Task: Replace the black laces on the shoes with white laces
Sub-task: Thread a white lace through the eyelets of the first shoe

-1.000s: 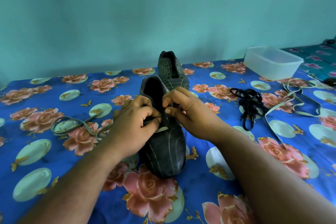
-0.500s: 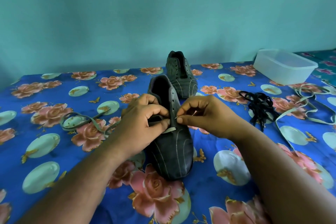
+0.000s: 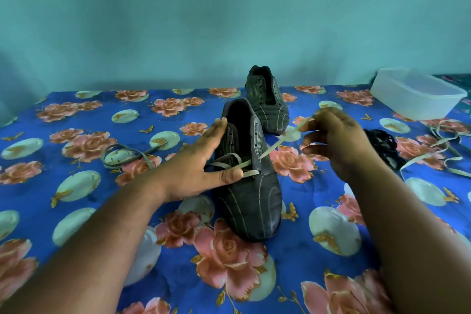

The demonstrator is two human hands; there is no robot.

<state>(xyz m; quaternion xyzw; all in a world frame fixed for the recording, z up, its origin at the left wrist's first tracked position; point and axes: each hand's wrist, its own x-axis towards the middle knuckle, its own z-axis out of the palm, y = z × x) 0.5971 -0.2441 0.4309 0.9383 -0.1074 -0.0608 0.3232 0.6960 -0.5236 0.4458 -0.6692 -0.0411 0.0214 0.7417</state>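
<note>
A black shoe (image 3: 251, 201) stands toe toward me on the flowered blue cloth. A white lace (image 3: 270, 149) runs through its lowest eyelets. My left hand (image 3: 198, 168) lies flat against the shoe's left side, fingers straight, thumb on the lace crossing. My right hand (image 3: 334, 140), blurred, pinches the lace's right end and holds it up to the right of the shoe. The lace's other end trails left on the cloth. A second black shoe (image 3: 267, 99) without laces stands behind. Black laces (image 3: 382, 145) lie bunched at the right.
Another white lace (image 3: 448, 145) lies in loops at the far right. A clear plastic tub (image 3: 418, 94) sits at the back right corner. The blue floral cloth (image 3: 76, 186) covers the whole surface, and a teal wall rises behind it.
My right hand has drawn the lace end out of the eyelet, up and to the right. My left hand has uncurled from the lace and now lies flat against the shoe.
</note>
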